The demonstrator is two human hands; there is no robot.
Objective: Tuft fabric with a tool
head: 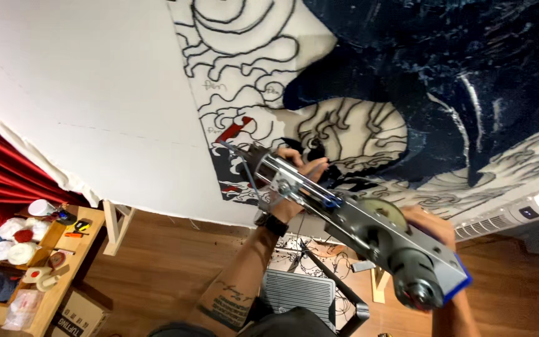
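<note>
Mid-tufting: tufting gun (pixel 344 215) pressed nose-first against stretched backing cloth (pixel 95 93), at black outline of cloud design. Left hand (pixel 294 171) wrapped round front grip, right hand (pixel 432 224) clenched on rear handle. Next move probably needs steady pressure along outline.

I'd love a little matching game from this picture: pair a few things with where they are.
Things:
1. tufting gun
2. left hand
3. yarn balls
4. curtain

Places:
A. on the wooden shelf, lower left
B. red, at the left edge
C. held in both hands, tip at the cloth
D. at the gun's front, near the cloth

Pairs: 1-C, 2-D, 3-A, 4-B
</note>
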